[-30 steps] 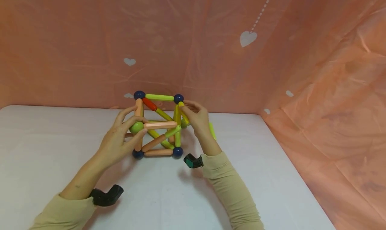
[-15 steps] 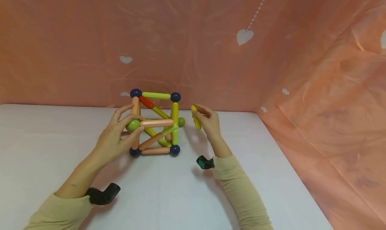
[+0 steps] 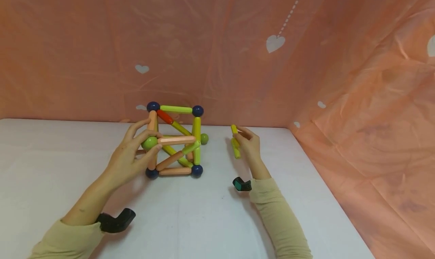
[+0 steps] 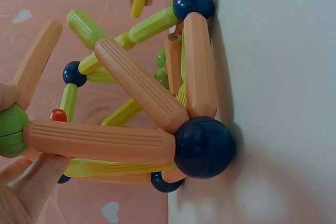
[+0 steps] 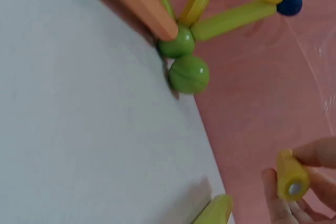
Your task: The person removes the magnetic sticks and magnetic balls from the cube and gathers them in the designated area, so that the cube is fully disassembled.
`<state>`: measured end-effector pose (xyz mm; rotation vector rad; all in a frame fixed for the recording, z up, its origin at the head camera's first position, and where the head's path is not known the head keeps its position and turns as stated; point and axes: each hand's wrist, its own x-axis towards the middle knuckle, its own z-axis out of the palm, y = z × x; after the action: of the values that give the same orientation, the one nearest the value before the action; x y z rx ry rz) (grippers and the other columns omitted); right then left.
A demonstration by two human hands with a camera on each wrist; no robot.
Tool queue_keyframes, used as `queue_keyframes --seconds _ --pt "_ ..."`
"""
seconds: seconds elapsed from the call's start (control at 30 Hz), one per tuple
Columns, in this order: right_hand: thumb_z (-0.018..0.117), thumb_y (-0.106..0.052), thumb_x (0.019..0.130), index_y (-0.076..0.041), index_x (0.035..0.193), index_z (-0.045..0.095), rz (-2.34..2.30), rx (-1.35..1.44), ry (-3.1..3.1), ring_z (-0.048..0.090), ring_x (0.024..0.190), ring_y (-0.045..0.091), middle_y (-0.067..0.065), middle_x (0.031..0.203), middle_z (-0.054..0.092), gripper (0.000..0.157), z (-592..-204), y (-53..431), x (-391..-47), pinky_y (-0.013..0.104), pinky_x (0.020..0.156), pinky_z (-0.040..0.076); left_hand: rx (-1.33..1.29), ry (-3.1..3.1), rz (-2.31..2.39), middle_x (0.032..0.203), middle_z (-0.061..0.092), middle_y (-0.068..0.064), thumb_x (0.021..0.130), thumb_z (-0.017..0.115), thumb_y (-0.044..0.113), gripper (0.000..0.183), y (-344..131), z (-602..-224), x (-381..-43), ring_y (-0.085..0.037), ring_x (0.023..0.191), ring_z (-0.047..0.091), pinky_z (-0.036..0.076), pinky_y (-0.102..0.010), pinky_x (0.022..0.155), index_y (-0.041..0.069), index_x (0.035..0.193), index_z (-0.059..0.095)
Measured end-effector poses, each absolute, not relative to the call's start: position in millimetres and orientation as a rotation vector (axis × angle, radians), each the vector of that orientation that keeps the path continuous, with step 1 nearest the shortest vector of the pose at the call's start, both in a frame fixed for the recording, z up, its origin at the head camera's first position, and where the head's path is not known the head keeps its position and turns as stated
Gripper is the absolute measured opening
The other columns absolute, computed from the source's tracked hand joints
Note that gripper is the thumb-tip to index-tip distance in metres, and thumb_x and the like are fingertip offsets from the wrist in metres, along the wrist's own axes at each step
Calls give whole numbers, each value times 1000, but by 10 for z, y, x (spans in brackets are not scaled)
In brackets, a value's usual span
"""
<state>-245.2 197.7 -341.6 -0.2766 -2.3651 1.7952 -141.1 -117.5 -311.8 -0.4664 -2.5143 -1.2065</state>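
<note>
A frame of magnetic sticks and balls stands on the table, with blue balls (image 3: pixel 197 171) at several corners. My left hand (image 3: pixel 127 157) holds the green ball (image 3: pixel 149 142) at its left side, between thumb and fingers. From that ball a peach stick (image 3: pixel 176 140) reaches right; its far end is free in the left wrist view. A diagonal of a peach and a green stick (image 4: pixel 84 29) also ends free. Right of the frame, my right hand (image 3: pixel 249 144) pinches a yellow magnetic stick (image 5: pixel 292 174), its round metal end showing. Below it lies a yellow-green stick (image 3: pixel 236 154).
Another green ball (image 5: pixel 190 74) rests on the table against the frame's right rear side. A white cloth covers the table (image 3: pixel 204 221). Behind and to the right hangs a pink-orange curtain (image 3: pixel 217 55) with white hearts.
My right hand has drawn the yellow stick away from the frame's upper right corner and moved right, over the yellow-green stick. My left hand keeps its hold on the green ball.
</note>
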Motion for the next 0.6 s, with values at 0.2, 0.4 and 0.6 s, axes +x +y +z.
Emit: queue_keyframes --seconds 0.2,0.4,0.6 --pt "65 -9 88 -4 121 65 1716 -434 -2415 59 95 21 21 117 62 34 -3472 2094 -2457 22 75 51 -464 -2504 -1187 150 29 -17 95 59 23 23 -1162 -3116 -1404 -47 113 51 48 -64 75 12 115 61" --pt "64 -12 90 -4 120 65 1680 -551 -2462 58 96 18 19 121 62 32 -3543 2199 -2513 15 69 46 -472 -2497 -1182 149 29 -18 95 59 23 24 -1155 -3118 -1428 -46 110 54 48 -64 77 11 115 61" --pt "65 -11 89 -1 119 65 1715 -625 -2468 56 85 13 18 113 62 32 -3638 2261 -2562 15 64 46 -482 -2502 -1196 149 29 -17 94 60 21 22 -1147 -3126 -1428 -47 114 52 50 -62 77 12 114 61"
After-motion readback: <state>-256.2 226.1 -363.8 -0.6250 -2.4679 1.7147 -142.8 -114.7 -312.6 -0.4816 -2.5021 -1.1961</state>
